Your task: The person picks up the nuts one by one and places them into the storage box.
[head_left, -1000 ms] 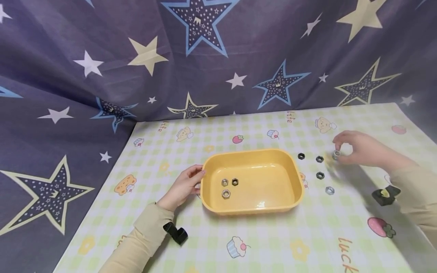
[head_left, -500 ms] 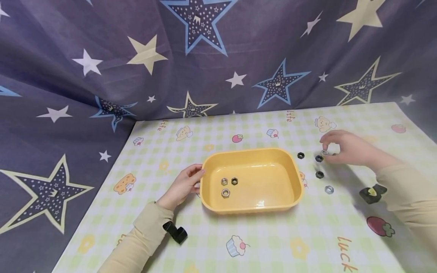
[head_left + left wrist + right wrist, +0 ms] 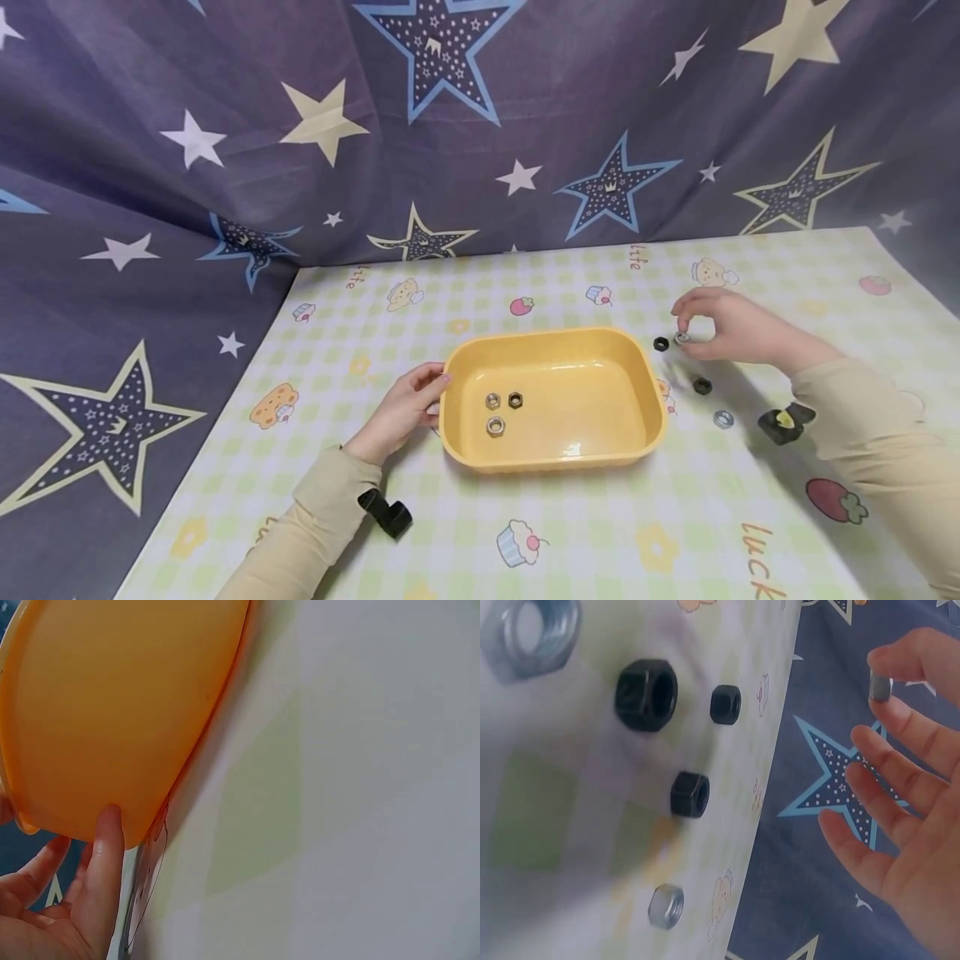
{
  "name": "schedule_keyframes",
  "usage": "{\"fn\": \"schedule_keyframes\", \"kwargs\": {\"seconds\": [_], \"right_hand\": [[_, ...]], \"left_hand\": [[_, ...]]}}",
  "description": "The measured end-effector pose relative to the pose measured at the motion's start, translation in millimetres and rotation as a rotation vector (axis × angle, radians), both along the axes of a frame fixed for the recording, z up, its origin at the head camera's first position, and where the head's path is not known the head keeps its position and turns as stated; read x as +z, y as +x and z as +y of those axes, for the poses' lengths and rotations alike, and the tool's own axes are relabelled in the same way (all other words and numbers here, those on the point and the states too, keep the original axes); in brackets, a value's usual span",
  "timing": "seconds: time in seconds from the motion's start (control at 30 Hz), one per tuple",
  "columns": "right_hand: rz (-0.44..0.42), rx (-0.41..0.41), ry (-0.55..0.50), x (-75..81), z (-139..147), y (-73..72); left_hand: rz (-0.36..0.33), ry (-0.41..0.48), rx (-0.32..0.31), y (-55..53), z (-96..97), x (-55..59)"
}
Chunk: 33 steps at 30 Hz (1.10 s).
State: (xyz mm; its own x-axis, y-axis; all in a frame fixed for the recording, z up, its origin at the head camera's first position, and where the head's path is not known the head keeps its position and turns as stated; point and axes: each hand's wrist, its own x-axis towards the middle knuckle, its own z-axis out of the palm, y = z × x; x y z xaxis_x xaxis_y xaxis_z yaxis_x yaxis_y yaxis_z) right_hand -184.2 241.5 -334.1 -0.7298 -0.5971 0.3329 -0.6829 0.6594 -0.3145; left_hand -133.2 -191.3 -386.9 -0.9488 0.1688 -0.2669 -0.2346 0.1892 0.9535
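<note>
A yellow plastic tub (image 3: 555, 462) stands mid-table. At its left end my left hand (image 3: 401, 408) holds the rim; in the left wrist view its thumb (image 3: 109, 832) lies against the tub wall. Inside the tub are a black nut (image 3: 515, 394) and two silver nuts, one of them a larger nut (image 3: 496, 433). Right of the tub, my right hand (image 3: 738, 329) pinches a small silver nut (image 3: 880, 688) between thumb and forefinger, above the table. Its other fingers are spread in the right wrist view. A black nut (image 3: 661, 337) lies just left of it.
Loose nuts lie on the checked tablecloth: a black nut (image 3: 702, 386), a silver nut (image 3: 723, 425), and, in the right wrist view, another black nut (image 3: 690, 795) and silver nut (image 3: 664, 907). A dark star-patterned curtain (image 3: 450, 167) hangs behind the table.
My right hand has moved left toward the tub with the silver nut pinched in it, passing over the black nuts. The left hand and tub stay put.
</note>
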Motion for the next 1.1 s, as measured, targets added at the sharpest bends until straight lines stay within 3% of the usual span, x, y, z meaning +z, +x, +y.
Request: {"fn": "schedule_keyframes", "kwargs": {"seconds": [0.87, 1.1], "right_hand": [[-0.064, 0.055, 0.026, 21.9, -37.6, 1.8], [-0.004, 0.112, -0.017, 22.2, -50.9, -0.7]], "left_hand": [[0.006, -0.001, -0.003, 1.1, -0.4, -0.9], [-0.004, 0.012, 0.01, 1.1, -0.5, 0.8]]}}
